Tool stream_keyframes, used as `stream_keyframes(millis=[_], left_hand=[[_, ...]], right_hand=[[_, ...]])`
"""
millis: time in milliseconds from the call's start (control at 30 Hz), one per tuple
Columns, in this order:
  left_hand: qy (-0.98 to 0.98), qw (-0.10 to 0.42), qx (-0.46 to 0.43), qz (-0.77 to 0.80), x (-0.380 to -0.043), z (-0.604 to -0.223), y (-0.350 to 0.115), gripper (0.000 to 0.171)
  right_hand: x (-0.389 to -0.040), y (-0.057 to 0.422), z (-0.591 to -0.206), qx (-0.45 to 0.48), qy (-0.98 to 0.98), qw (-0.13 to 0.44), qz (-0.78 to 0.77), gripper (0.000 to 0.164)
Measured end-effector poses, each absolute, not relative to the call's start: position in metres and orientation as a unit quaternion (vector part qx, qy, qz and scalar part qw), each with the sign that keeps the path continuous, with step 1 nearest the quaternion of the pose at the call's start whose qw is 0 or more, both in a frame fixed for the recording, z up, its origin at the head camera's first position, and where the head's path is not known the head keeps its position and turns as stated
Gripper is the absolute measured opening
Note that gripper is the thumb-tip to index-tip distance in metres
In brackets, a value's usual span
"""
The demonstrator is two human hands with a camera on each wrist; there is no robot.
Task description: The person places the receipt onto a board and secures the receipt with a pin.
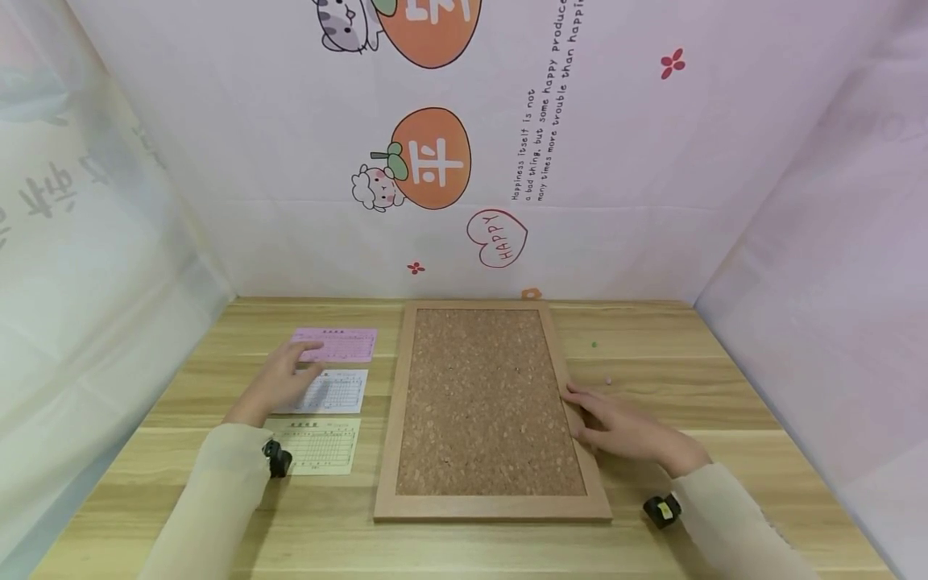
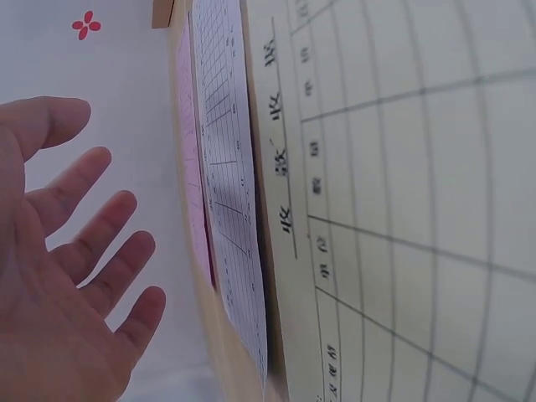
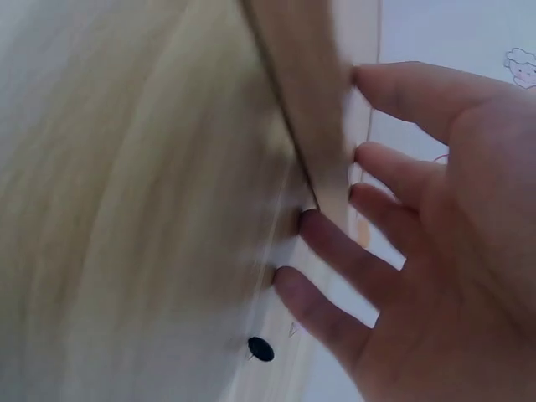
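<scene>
A cork board [image 1: 493,403] with a light wooden frame lies flat in the middle of the table. To its left, three printed receipt slips are laid out in a column: a pink slip [image 1: 351,345], a white slip [image 1: 341,392] and a yellow-green slip [image 1: 326,447]. My left hand [image 1: 279,383] hovers above the pink and white slips, fingers spread and holding nothing; its wrist covers part of the yellow-green one. At the board's right side, my right hand [image 1: 623,423] rests its fingertips on the wooden frame [image 3: 310,100], fingers loosely extended.
Right of the board, a small green thumbtack [image 1: 594,345] and a pinkish one [image 1: 608,381] lie on the wooden table [image 1: 674,338]. A dark round tack head [image 3: 261,348] shows in the right wrist view. Printed white cloth walls [image 1: 616,201] enclose the back and sides.
</scene>
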State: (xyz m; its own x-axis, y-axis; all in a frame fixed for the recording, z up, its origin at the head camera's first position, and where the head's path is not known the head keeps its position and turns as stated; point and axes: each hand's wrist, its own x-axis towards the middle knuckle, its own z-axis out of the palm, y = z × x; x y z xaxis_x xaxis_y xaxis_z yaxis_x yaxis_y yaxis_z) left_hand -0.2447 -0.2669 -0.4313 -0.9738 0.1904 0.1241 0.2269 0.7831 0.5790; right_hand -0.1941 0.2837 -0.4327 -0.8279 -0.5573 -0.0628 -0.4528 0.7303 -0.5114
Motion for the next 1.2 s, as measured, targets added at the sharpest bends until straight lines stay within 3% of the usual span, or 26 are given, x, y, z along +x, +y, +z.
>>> stream_keyframes(millis=[900,1200], left_hand=[[-0.939,-0.021,-0.022,-0.344,-0.288,-0.44,-0.285,0.064],[-0.94,-0.018,0.018,-0.34,-0.302,-0.457,-0.298,0.083]], right_hand=[[-0.191,0.282,-0.431,-0.278,0.914,0.121,-0.271,0.062],[-0.192,0.283,-0.431,-0.27,0.911,0.132,-0.283,0.063]])
